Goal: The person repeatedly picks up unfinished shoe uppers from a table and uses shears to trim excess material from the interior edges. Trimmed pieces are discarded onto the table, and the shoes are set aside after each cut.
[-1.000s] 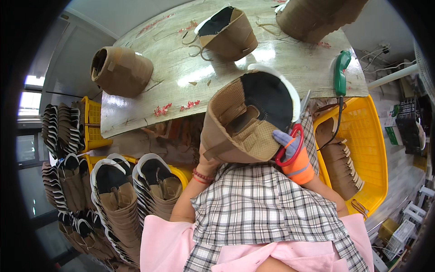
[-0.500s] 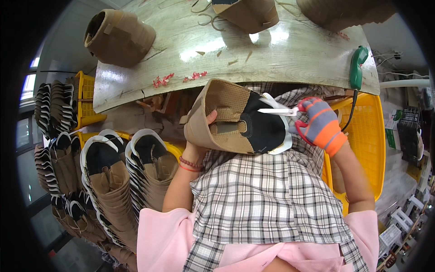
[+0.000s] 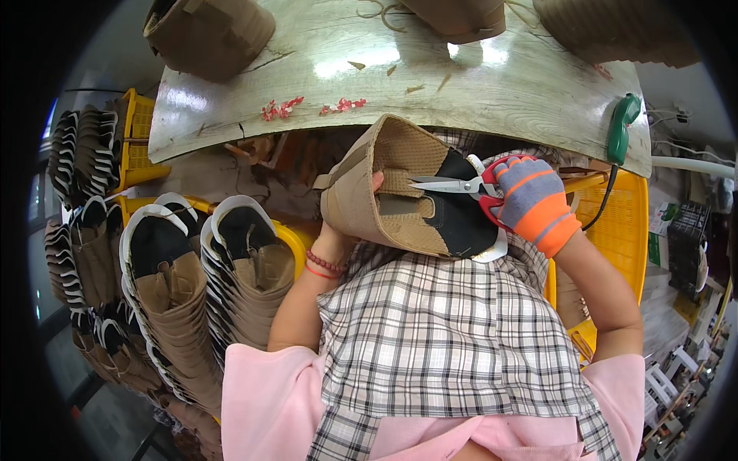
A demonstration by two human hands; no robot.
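My left hand [image 3: 336, 243] grips a tan shoe upper [image 3: 347, 192] from its left side, with a fingertip showing inside the opening. The upper lies tilted over my lap, with its mesh-lined inside, black toe lining and white toe edge facing up. In my right hand [image 3: 536, 198], in a grey and orange glove, are red-handled scissors [image 3: 452, 186]. Their blades point left into the upper, over the black lining and near the slot in its middle. I cannot tell whether the tips touch the material.
Tan uppers [image 3: 211, 34] stand on the worktable [image 3: 307, 84] among red and tan scraps. A corded green hand tool [image 3: 623, 129] rests at the table's right end. Stacked uppers [image 3: 173, 292] fill my left side. A yellow basket [image 3: 619, 223] stands at right.
The scissors have moved left, further into the upper, and their red handles now show more. My left hand still holds the upper. The whole view has shifted slightly.
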